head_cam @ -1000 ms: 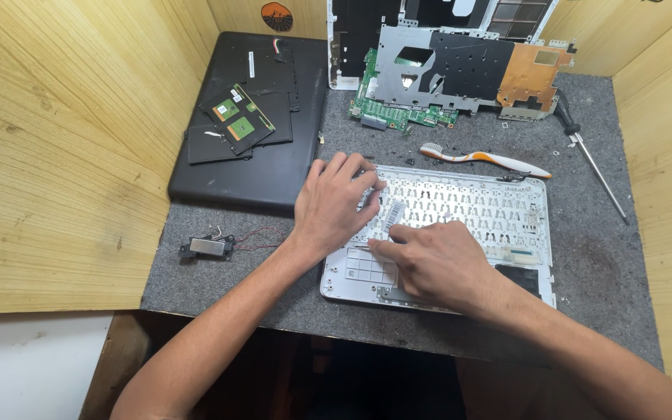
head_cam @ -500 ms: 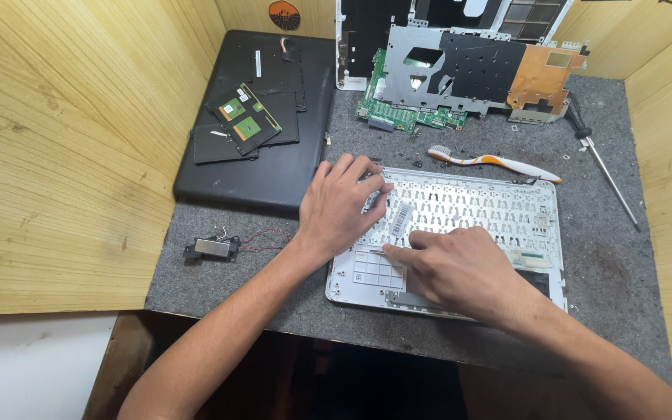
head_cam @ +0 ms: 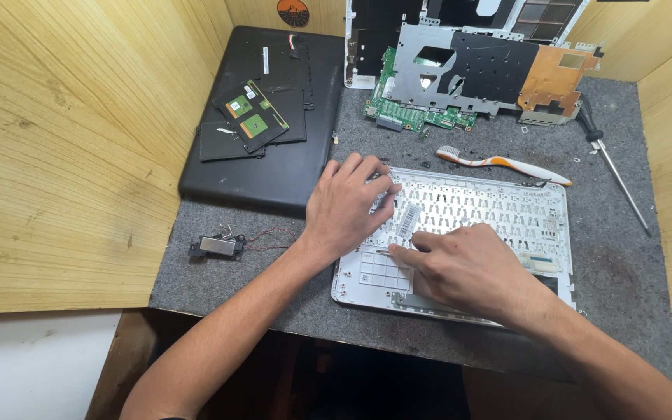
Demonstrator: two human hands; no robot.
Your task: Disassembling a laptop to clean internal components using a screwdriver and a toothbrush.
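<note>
A white laptop keyboard frame (head_cam: 507,206) lies face down on the grey felt mat (head_cam: 616,272). My left hand (head_cam: 348,206) rests flat on its left end, fingers spread over the top left corner. My right hand (head_cam: 460,268) lies on the lower middle of the frame, its fingertips pressed against the panel near a small white sticker (head_cam: 406,222). Neither hand holds a tool.
A black laptop lid (head_cam: 274,167) with dark panels and green boards lies at the left. A motherboard with metal shield (head_cam: 468,78) sits at the back. An orange and white toothbrush (head_cam: 507,163), a screwdriver (head_cam: 616,175) and a small speaker with wires (head_cam: 219,246) lie around. Wooden walls enclose the mat.
My right hand's fingertips have slid a little leftward along the lower part of the frame. My left hand stays on the frame's left end.
</note>
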